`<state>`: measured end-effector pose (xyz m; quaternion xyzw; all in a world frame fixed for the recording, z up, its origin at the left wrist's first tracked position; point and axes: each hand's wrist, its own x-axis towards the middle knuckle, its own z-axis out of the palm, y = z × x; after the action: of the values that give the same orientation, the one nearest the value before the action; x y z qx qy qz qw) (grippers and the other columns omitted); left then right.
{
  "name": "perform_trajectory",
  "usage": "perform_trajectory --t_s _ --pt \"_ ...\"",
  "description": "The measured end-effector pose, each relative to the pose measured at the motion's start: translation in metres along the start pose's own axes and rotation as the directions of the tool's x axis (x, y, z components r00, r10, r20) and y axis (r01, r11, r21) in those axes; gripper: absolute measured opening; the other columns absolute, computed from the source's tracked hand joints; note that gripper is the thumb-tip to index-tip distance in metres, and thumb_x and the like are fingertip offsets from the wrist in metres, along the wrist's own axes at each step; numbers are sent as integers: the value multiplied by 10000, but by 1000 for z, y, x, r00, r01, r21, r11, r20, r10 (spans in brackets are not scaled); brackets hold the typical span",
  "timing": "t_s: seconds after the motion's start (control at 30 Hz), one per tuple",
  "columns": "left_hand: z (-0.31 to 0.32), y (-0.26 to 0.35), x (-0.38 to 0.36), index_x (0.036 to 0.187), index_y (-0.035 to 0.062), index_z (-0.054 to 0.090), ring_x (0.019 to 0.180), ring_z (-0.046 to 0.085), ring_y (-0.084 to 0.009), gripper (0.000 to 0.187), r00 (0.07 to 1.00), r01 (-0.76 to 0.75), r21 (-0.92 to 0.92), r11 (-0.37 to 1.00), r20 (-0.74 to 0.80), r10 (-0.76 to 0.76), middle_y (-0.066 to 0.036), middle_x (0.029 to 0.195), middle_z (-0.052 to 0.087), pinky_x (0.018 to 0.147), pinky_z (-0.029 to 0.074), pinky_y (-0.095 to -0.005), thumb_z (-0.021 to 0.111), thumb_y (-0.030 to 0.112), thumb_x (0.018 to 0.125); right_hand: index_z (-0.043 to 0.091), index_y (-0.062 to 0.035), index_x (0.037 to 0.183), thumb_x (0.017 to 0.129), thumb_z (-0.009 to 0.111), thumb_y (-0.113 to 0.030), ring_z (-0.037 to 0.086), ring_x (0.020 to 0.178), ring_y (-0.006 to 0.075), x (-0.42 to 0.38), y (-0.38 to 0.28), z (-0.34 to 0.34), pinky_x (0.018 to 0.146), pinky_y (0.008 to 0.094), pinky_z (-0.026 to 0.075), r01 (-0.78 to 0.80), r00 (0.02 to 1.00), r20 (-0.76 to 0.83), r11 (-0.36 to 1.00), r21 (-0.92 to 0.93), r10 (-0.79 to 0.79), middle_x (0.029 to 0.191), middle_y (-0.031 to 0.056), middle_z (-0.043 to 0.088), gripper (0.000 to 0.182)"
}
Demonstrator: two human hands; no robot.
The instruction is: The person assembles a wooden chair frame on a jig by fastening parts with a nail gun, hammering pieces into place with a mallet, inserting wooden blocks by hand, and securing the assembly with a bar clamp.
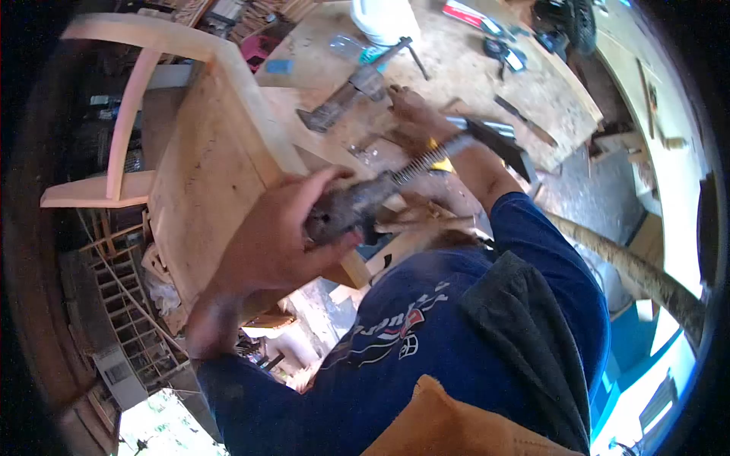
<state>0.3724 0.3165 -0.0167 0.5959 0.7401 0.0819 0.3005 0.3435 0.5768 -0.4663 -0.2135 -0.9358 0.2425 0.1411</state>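
Observation:
My left hand (285, 224) is wrapped around the dark metal head of a screw clamp (357, 199), thumb below and fingers above. The clamp's threaded screw (433, 161) runs up to the right, across and in front of my right forearm. Farther away, my right hand (414, 108) has its fingers curled; it is slightly blurred, and I cannot make out what is in it. Beside it lies a second metal clamp (338, 102) with a crossbar handle (417, 62). Left of my left hand stands a pale wooden frame (255, 114) with a broad panel (201, 152).
A worktable (449, 76) bears a white bucket (384, 21), a clear plastic bottle (346, 45), a flat blade-like tool (526, 120) and small tools (506, 53). Wood pieces lie close to my body. A wooden pole (639, 270) slants at the right.

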Motion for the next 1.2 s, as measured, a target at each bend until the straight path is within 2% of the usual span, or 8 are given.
perform_trajectory --t_s 0.3,0.53,0.67,0.83,0.93,1.0,1.1,1.2 --pt "-4 -14 6 1409 18 434 969 631 -381 797 995 -27 -22 999 98 29 -168 1007 648 924 453 -472 796 248 736 627 -1 1142 861 606 -171 656 795 271 102 -36 88 661 387 526 137 820 -485 927 -348 -303 895 148 628 329" --pt "-9 -3 3 1442 32 401 951 628 -358 837 999 -4 -64 998 39 7 -180 995 638 899 462 -449 796 341 772 641 -15 1183 897 657 -120 662 888 191 53 -50 44 777 343 539 193 937 -328 960 201 -120 1019 111 672 306" --pt "-1 -8 -3 1464 42 391 926 624 -268 802 1000 13 -88 996 4 -13 -128 981 641 871 463 -395 716 451 856 654 -42 1185 908 678 -102 652 936 166 -42 -75 -32 821 322 535 140 988 -157 516 845 -12 1071 82 681 285" --pt "8 -8 -5 1364 32 478 861 602 -151 508 989 -83 -324 942 -141 38 -106 963 656 761 465 -291 613 349 991 670 -77 1188 921 704 -79 639 996 135 -166 -135 -151 876 295 531 -56 995 51 -59 997 -83 1135 45 692 269" --pt "16 -20 -2 1321 21 509 862 562 -100 384 957 -209 -289 934 -255 136 -67 941 633 761 453 -261 553 272 1033 627 -81 1245 906 732 -98 630 1063 132 -204 -181 -192 910 293 524 7 990 -7 1 1000 -144 1180 66 684 355" --pt "16 -17 -8 1406 19 486 1193 522 -151 454 967 -176 -213 961 -221 128 -101 1300 590 1034 368 -279 393 310 1071 581 -72 1294 892 749 -102 628 1094 136 -215 -213 -208 922 292 521 54 987 -58 -28 998 -148 1197 89 680 437" --pt "16 -5 -15 1310 24 521 929 584 -119 402 966 -190 -202 961 -214 147 -66 1006 653 825 466 -276 593 286 1015 528 -50 1334 868 776 -98 630 1097 137 -215 -242 -220 925 283 516 43 998 -48 -111 993 -41 1199 103 679 530" --pt "19 -17 -21 1312 10 519 1002 618 -152 625 954 -243 -69 967 -196 226 -98 1081 670 891 479 -305 765 388 879 518 5 1318 825 825 -124 634 1087 139 -204 -246 -210 957 279 495 36 999 -36 -118 992 4 1199 106 677 594"
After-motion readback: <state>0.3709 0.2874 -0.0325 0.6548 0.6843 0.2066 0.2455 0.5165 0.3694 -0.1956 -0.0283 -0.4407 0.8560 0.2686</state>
